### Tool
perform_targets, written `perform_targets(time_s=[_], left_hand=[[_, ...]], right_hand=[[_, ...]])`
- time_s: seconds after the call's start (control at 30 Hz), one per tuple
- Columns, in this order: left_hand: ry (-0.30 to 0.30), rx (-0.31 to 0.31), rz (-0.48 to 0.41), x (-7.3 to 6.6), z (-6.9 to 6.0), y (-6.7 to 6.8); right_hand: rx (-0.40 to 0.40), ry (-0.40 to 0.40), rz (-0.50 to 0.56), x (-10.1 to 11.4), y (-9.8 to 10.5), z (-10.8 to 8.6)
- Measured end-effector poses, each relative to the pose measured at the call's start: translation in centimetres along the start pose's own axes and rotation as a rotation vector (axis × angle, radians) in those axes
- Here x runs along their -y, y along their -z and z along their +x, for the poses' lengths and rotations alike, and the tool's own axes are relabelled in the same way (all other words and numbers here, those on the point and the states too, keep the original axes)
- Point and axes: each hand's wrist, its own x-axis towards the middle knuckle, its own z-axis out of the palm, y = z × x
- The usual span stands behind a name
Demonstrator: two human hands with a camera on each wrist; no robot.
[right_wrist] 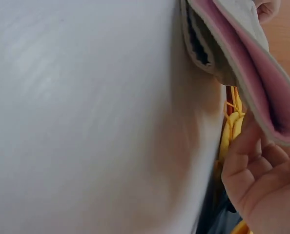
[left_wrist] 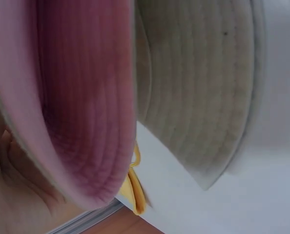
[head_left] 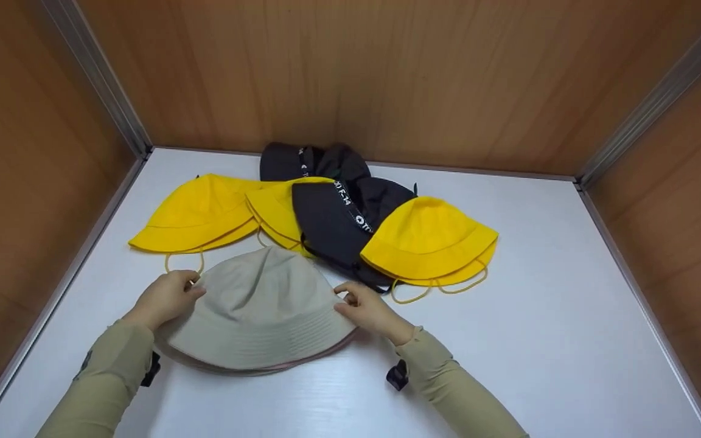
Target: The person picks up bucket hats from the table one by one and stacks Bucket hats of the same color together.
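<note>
A beige bucket hat [head_left: 265, 310] with a stitched brim lies flattened between the two hands at the front of the table. My left hand [head_left: 165, 299] pinches its left side, and my right hand [head_left: 376, 313] pinches its right side. The hat's pink lining [left_wrist: 86, 73] shows in the left wrist view. Beneath it is a second, khaki brim [left_wrist: 203, 83], apart from the pink-lined one at this side. From the right wrist view, fingers [right_wrist: 247, 151] of the right hand are bent at the folded edge of the pink-lined hat.
Yellow bucket hats [head_left: 204, 213] with cords lie behind, one more yellow hat [head_left: 429, 237] to the right. Dark hats [head_left: 332, 225] with white lettering overlap them. Wooden panels [head_left: 350, 79] wall the white table [head_left: 539, 292] at the back and sides.
</note>
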Motion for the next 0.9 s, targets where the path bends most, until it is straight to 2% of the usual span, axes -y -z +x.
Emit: perform_targets(time_s=[0.13, 0.27, 0.4, 0.47, 0.67, 0.9], left_hand=[[0.041, 0.054, -0.001, 0.6, 0.3, -0.9], [0.069, 0.082, -0.014, 0.9, 0.2, -1.3], [0.047, 0.123, -0.047, 1.4, -0.2, -1.2], [0.018, 0.135, -0.067, 1.8, -0.5, -1.0], [-0.035, 0.085, -0.153, 2.2, -1.6, 0.1], [-0.001, 0.059, -0.205, 2.2, -2.9, 2.3]], right_hand=[[0.036, -0.055, -0.007, -0.5, -0.5, 0.1], [0.054, -0.11, 0.003, -0.9, -0.7, 0.0], [0.045, -0.119, 0.005, -1.1, -0.6, 0.0], [0.031, -0.112, 0.015, -1.0, -0.5, -0.1], [-0.03, -0.077, 0.032, -0.3, -0.1, -0.4], [-0.057, 0.0, 0.067, 1.4, -0.4, -0.6]])
